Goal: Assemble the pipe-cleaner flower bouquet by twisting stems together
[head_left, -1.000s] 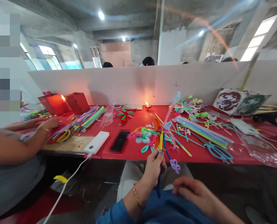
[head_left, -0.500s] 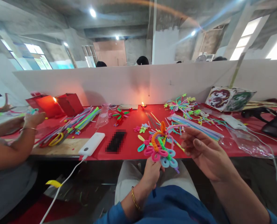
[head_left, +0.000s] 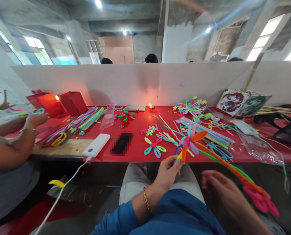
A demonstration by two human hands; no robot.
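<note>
My left hand [head_left: 168, 171] is closed on a pipe-cleaner flower [head_left: 188, 142] with orange, purple, blue and yellow petals around a pink middle. Long green and orange pipe-cleaner stems [head_left: 228, 161] run from it down to the right. They end in a pink pipe-cleaner flower [head_left: 263, 197], smeared by motion. Below these stems is my right hand [head_left: 223, 191], blurred, its fingers pointing left; whether it touches anything is unclear. On the red table just beyond my left hand lies a finished multicoloured flower [head_left: 155, 147]. Blue-handled scissors [head_left: 218, 150] rest under the stems.
A lit candle [head_left: 150, 107] burns by the white partition [head_left: 111, 81]. Bundled pipe cleaners [head_left: 206, 130] lie to the right, near a white power bank [head_left: 245, 127]. Another power bank [head_left: 96, 145] and a blurred-out phone [head_left: 121, 143] lie left. A co-worker's arm [head_left: 13, 147] reaches in there.
The flower piece has turned, its pink flower swinging from over my left hand to the lower right. My right hand has dropped away from the craft. The scissors and table flower are now uncovered.
</note>
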